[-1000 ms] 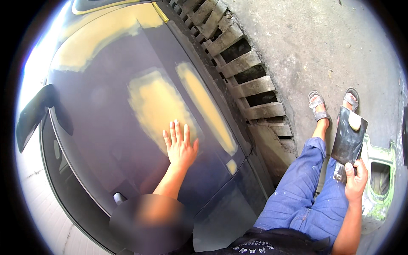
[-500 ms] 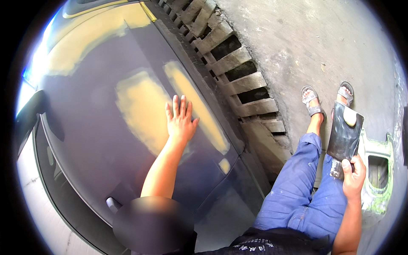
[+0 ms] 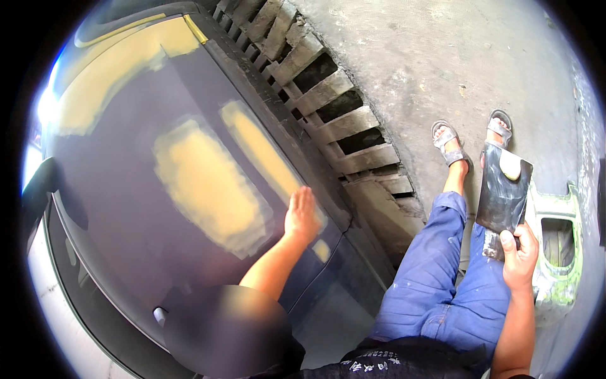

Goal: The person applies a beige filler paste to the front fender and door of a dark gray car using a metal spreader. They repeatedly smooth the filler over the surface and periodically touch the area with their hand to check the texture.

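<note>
My left hand (image 3: 301, 215) lies on the dark car panel (image 3: 126, 196), fingers extended and close together, at the lower part of a long narrow yellow filler patch (image 3: 255, 142). A larger yellow patch (image 3: 205, 183) is left of it, and a small one (image 3: 322, 251) just below. My right hand (image 3: 519, 256) grips a black rectangular plate (image 3: 502, 202) with a pale lump on its upper end, held over my legs; a smudged metal piece shows behind its lower edge.
A car mirror (image 3: 39, 180) juts out at the far left. A broken concrete grating (image 3: 325, 95) runs beside the car, next to the rough concrete floor (image 3: 429, 50) where my sandalled feet stand. A green-and-white plastic part (image 3: 555, 278) lies at the right.
My left hand has moved down and right along the narrow patch, its spread fingers now closer together. My right hand still holds the black plate. The view has shifted slightly.
</note>
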Demonstrator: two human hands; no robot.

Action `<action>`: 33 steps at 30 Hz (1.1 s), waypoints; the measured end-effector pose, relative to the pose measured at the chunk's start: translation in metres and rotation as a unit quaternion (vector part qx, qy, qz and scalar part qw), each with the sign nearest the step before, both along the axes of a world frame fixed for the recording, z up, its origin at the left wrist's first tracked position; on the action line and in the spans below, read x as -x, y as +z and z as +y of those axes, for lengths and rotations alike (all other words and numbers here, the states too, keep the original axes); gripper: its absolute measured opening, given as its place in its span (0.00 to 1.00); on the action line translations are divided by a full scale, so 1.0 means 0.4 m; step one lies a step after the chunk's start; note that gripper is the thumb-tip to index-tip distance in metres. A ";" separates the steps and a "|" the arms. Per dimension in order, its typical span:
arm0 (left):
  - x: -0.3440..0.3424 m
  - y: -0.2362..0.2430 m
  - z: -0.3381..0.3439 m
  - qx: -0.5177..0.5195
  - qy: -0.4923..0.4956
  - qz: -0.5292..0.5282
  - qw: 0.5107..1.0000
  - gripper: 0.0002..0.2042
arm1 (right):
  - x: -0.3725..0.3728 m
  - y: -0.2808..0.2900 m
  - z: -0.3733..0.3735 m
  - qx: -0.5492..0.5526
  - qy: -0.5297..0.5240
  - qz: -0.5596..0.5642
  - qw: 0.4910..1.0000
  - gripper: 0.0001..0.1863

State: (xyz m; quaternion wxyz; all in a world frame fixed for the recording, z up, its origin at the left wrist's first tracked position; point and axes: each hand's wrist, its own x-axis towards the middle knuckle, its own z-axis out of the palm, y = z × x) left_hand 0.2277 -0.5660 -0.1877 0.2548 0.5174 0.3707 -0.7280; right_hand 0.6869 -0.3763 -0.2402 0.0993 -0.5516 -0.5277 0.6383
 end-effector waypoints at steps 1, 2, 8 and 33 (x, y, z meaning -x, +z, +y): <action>-0.014 -0.005 -0.033 0.003 0.018 -0.009 1.000 0.41 | -0.003 0.000 -0.002 0.002 0.003 -0.004 1.000 0.17; -0.031 -0.006 -0.041 0.022 0.023 -0.018 0.999 0.42 | -0.005 -0.002 -0.003 0.002 0.005 -0.008 1.000 0.17; 0.015 -0.018 0.029 0.023 0.013 0.010 1.000 0.42 | -0.005 -0.015 -0.006 0.005 0.007 -0.018 1.000 0.17; 0.085 -0.065 0.166 -0.024 -0.044 0.086 0.995 0.43 | 0.011 -0.020 -0.027 0.016 -0.012 -0.010 1.000 0.15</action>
